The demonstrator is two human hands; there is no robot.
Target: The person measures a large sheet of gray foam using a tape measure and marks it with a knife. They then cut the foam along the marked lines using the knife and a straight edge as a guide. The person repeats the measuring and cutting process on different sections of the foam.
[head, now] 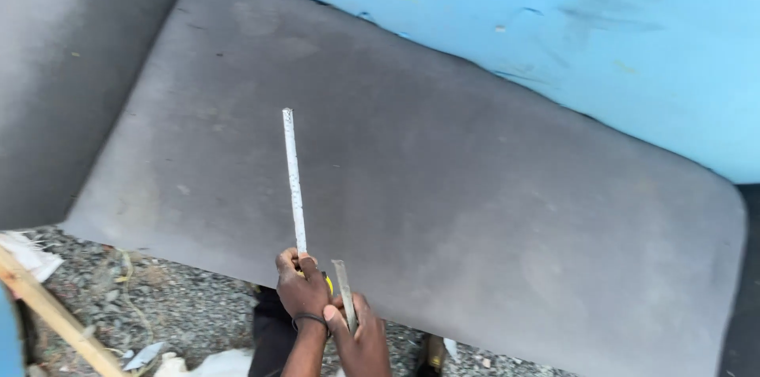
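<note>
Left hand (303,288) and right hand (360,337) both fisted, touching.

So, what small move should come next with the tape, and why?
Probably lay the tape blade flat on the grey cushion: it juts from the left hand over the fabric, while the right hand holds a thin metal strip.

A single head-worn view looks steeply down from close above the left hand (303,286) and right hand (360,337), facing the grey cushion (443,179) beyond them.
</note>
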